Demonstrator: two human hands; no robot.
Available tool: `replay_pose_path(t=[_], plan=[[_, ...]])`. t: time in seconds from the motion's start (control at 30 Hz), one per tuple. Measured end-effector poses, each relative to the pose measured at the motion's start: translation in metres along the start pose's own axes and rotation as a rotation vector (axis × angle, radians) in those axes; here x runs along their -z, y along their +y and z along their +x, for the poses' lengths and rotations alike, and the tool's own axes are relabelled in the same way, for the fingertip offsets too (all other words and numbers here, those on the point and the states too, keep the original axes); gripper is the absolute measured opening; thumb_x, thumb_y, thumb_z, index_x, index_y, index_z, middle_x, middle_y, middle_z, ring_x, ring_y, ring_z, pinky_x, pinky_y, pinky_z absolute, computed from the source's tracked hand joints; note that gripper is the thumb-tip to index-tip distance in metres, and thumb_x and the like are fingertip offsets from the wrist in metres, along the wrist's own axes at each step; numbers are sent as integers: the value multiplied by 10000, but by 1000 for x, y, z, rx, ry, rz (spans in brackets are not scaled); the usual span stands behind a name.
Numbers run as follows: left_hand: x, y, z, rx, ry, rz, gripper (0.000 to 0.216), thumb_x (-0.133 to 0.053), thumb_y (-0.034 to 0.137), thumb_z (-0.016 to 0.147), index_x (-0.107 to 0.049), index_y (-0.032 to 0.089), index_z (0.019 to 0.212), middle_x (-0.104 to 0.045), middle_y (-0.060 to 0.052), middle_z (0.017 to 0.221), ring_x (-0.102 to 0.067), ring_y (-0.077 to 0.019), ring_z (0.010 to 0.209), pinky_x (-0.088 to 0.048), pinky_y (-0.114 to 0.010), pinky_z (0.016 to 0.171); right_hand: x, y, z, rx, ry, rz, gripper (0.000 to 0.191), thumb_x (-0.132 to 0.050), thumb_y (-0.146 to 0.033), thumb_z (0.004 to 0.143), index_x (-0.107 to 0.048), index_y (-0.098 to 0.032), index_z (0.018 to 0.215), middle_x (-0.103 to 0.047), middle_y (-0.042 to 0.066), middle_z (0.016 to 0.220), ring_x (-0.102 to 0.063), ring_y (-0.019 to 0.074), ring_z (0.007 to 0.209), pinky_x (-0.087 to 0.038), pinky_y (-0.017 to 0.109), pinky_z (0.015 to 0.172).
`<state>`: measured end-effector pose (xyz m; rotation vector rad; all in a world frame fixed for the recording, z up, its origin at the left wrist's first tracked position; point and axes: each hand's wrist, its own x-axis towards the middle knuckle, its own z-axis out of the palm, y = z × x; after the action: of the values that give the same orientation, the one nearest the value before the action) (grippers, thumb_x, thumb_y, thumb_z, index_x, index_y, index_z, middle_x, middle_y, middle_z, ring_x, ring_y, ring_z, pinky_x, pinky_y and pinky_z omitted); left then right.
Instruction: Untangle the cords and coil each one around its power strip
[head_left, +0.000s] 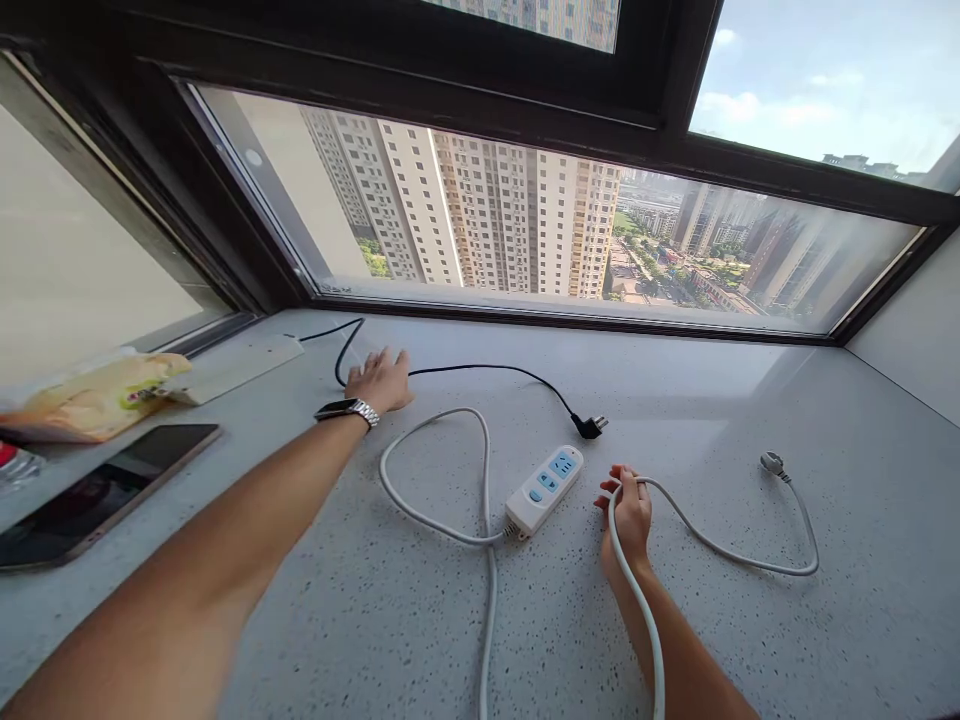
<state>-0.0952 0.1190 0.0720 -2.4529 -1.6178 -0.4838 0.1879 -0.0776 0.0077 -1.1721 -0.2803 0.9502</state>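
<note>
A watch (335,409) is worn on the left wrist, just behind the left hand (381,380). Its flat, dark face is seen at a slant, and it is fastened by a bracelet (367,414) of silver-coloured metal links, by which light is caught. The left forearm (255,520) is left bare by any sleeve as far as it is shown, and the right forearm (675,625) is likewise uncovered, up to the right hand (630,515).

Pale grey ledge (360,640), dark-speckled
The power strip (543,494) is coloured white, its socket panels (548,482) blue; towards the window edge, the thin cable (480,366) and its plug (588,428) are coloured black.
</note>
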Motion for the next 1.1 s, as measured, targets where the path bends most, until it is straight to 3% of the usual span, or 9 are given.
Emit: replay_pose_path(t=[0.13, 0.3, 0.37, 0.43, 0.57, 0.7, 0.8, 0.97, 1.1], plan=[[-8, 41, 0, -64, -62, 46, 555, -614, 317, 817, -444, 152, 1319, -434, -145, 1380, -414, -325, 1236, -386, -472, 984, 0, -2, -1, 1, 1, 0, 289, -587, -455, 712, -583, -176, 787, -559, 18, 800, -534, 117, 633, -444, 217, 482], [-29, 155, 10, -600, -324, -107, 586, -506, 510, 850, -384, 291, 1381, -364, -79, 1461, -447, -264, 1229, -414, -368, 944, 2, -1, -1, 14, -49, -17, 302, -610, -468, 715, -589, -178, 798, -552, 13, 796, -527, 116, 629, -452, 223, 485], [-39, 187, 15, -595, -358, -86, 466, -517, 462, 856, -493, 316, 1297, -431, -60, 1417, -496, -260, 1174, -427, -356, 901, 1, 0, 0, 14, -50, 5, 300, -628, -458, 697, -580, -176, 786, -542, 3, 772, -511, 106, 609, -435, 210, 468], [-47, 200, 22, -550, -372, -64, 287, -495, 349, 879, -622, 322, 1135, -563, -27, 1283, -553, -224, 1084, -428, -331, 873, 1, 1, 1, 8, -47, 21, 303, -626, -458, 692, -575, -172, 778, -537, -1, 758, -502, 99, 595, -423, 204, 458], [-49, 175, 42, -377, -334, -35, 218, -505, 222, 854, -699, 271, 939, -640, -33, 1137, -585, -204, 999, -433, -322, 854, 1, 3, 0, 13, -67, -15, 320, -589, -479, 715, -579, -167, 789, -539, 6, 760, -512, 104, 598, -416, 211, 459], [-36, 120, 46, -27, -202, 22, 327, -425, 145, 860, -650, 182, 1094, -582, -143, 1228, -488, -307, 1157, -396, -464, 915, 2, 1, -2, 15, -101, -18, 324, -589, -486, 725, -576, -170, 796, -533, 3, 758, -513, 105, 606, -391, 206, 443], [-26, 86, 24, 106, -167, 9, 381, -400, 272, 892, -572, 182, 1220, -562, -136, 1272, -475, -306, 1182, -415, -449, 913, 2, -1, 0, 38, -103, -4, 327, -598, -493, 723, -569, -174, 788, -523, -7, 745, -489, 92, 562, -363, 207, 420], [-17, 69, -49, -24, -226, -194, 541, -398, 553, 858, -532, 224, 1266, -517, -73, 1348, -464, -247, 1223, -388, -362, 981, 6, -4, 16, 94, -104, -72, 380, -579, -562, 719, -530, -186, 744, -426, -66, 577, -367, 70, 415, -291, 223, 384], [-11, 103, -98, -154, -231, -280, 659, -407, 660, 810, -481, 234, 1308, -464, -92, 1391, -390, -279, 1279, -288, -437, 1039, 13, -9, 31, 126, -64, -144, 461, -598, -634, 674, -521, -184, 741, -334, -101, 486, -273, 65, 381, -238, 227, 389]])
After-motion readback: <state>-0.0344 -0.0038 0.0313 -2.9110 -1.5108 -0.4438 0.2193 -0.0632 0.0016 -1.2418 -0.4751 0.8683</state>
